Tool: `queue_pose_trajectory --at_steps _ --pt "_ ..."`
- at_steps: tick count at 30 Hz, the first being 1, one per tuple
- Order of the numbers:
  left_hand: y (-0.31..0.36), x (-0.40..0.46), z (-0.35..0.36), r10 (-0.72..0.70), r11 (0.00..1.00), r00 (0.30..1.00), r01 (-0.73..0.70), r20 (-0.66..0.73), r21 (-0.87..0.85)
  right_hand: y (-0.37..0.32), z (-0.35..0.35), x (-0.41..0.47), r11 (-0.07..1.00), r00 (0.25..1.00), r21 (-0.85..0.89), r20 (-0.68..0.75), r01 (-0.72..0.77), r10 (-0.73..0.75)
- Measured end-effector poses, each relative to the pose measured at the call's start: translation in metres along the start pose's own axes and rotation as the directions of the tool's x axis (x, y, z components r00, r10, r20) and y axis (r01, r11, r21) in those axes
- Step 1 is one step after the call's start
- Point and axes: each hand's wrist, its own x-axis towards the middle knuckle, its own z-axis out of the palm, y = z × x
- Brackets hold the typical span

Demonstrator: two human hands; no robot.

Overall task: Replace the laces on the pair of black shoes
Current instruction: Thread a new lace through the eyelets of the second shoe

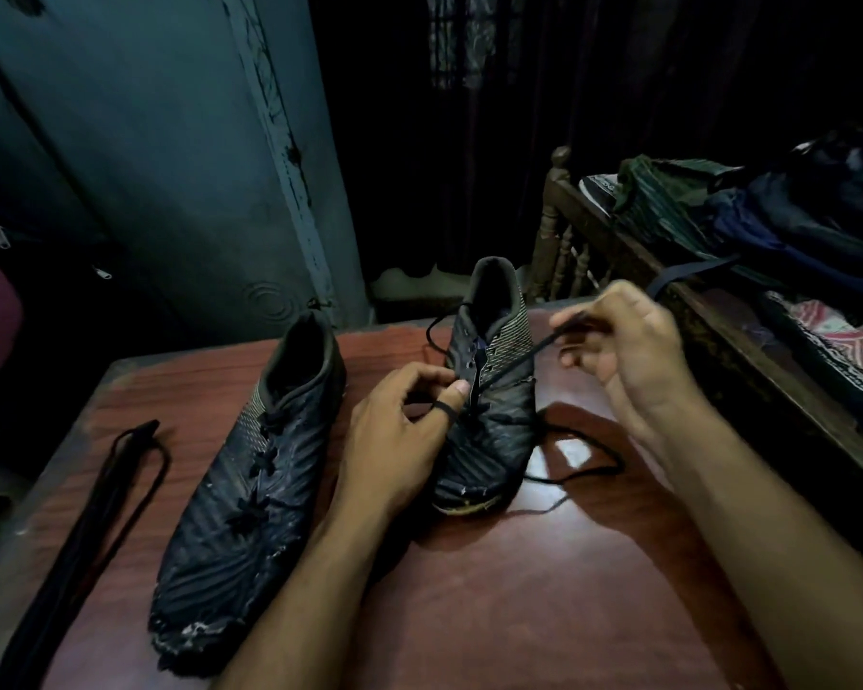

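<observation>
1. Far left of the right-hand shoe, a folded bundle of black flat laces (pixel 115 470) is seen lying on the reddish-brown wooden table (pixel 519 590), untouched.
2. Next, just left of that shoe, the worn black left-hand shoe (pixel 250 460) is seen, its eyelets apparently laced.
3. The left hand (pixel 399 430) is set against the black right-hand shoe (pixel 489 420), a loop of thin black lace (pixel 514 361) wound round its thumb.
4. Up and right of the shoe, the lace end is pinched by the right hand (pixel 624 351); a straight, steady pull is advised, so that snagging at the eyelet is avoided.
</observation>
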Motion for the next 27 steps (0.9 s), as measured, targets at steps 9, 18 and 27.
queue_pose_trajectory --at_steps 9,18,27 --pt "-0.001 0.001 0.000 0.031 0.998 0.999 -0.030 -0.009 0.055 0.004 -0.012 0.011 0.979 0.992 -0.195 -0.098 0.061 -0.081" --pt "-0.008 0.001 0.002 0.080 0.991 0.997 -0.079 -0.006 0.107 0.002 -0.027 0.007 0.479 0.924 -0.817 0.381 0.321 0.030" --pt "-0.001 -0.002 0.002 0.020 0.992 0.997 -0.029 0.074 0.122 0.010 -0.008 0.004 0.960 0.991 -0.275 0.133 0.059 -0.023"
